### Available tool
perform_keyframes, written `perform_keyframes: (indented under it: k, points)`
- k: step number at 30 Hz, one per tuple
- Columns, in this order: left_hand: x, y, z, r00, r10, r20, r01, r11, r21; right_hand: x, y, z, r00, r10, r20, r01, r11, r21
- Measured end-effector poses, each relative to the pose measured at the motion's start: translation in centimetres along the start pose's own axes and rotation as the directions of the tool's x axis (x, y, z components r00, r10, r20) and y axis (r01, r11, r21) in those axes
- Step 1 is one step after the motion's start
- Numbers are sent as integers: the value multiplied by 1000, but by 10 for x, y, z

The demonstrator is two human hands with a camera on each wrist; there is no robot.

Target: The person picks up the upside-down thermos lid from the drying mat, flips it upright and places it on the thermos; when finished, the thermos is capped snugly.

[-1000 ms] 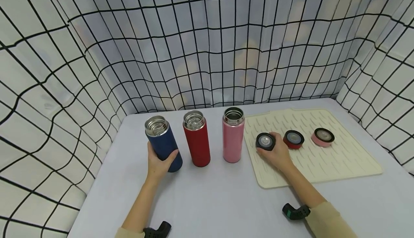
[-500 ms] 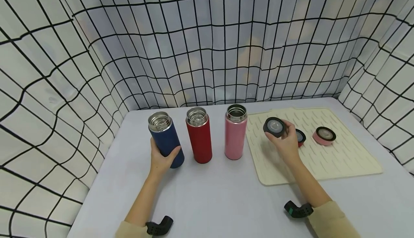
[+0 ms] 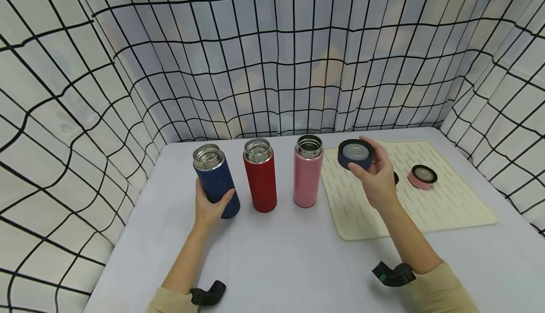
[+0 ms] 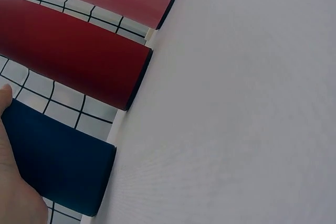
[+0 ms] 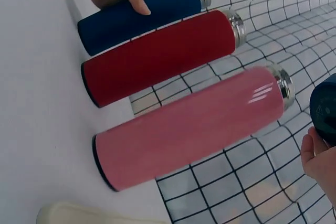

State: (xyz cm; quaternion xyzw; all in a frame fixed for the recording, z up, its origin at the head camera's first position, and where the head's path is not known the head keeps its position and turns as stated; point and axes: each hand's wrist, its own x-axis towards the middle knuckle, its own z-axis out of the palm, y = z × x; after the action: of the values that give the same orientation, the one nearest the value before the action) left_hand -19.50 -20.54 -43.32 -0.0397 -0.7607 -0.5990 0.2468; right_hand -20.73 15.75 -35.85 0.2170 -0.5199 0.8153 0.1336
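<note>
My left hand (image 3: 209, 207) grips the side of a blue thermos bottle (image 3: 218, 183) that stands uncapped on the table, its steel mouth facing up. Raised over the mat, my right hand (image 3: 380, 176) pinches a dark blue bottle lid (image 3: 356, 154) by its edge, inner side toward the head camera. A red thermos bottle (image 3: 260, 178) and a pink thermos bottle (image 3: 307, 173) stand in a row beside the blue one, both without lids. In the right wrist view the held lid (image 5: 326, 109) shows at the right edge, with only part of the hand visible.
A cream draining mat (image 3: 362, 223) lies at the right of the white table (image 3: 281, 261). On it sit a pink lid (image 3: 422, 177) and a red lid mostly hidden behind my right hand. Black wire grid (image 3: 294, 62) walls the back and sides.
My right hand has lifted the dark blue lid off the mat, up and slightly toward the back, tilting it. My left hand keeps its grip on the blue bottle.
</note>
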Motion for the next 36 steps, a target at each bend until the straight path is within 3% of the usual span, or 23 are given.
perform_keyframes:
  k: [3,8,17,23,26,30,36]
  points:
    - [2,-5,-2,1000,25,-1,-25,1000,-12,1,-2,15,998,-45,53,45,999,0]
    - [0,6,-2,998,66,0,-66,998,-15,3,-3,39,979,-99,176,98,995,14]
    - [-2,9,-2,998,60,-2,-61,998,-31,10,10,97,940,-18,342,53,994,-93]
    - [-3,9,-1,999,50,-3,-50,998,-41,17,22,149,893,-16,450,112,976,-187]
    - [-3,7,-2,998,64,5,-64,997,-43,22,30,172,853,-56,518,239,925,-295]
    - [-4,5,-3,998,51,41,-48,997,-60,32,39,198,785,-139,604,434,819,-376]
    - [-3,3,-6,996,-24,83,27,999,-40,43,49,222,731,-213,648,595,663,-454]
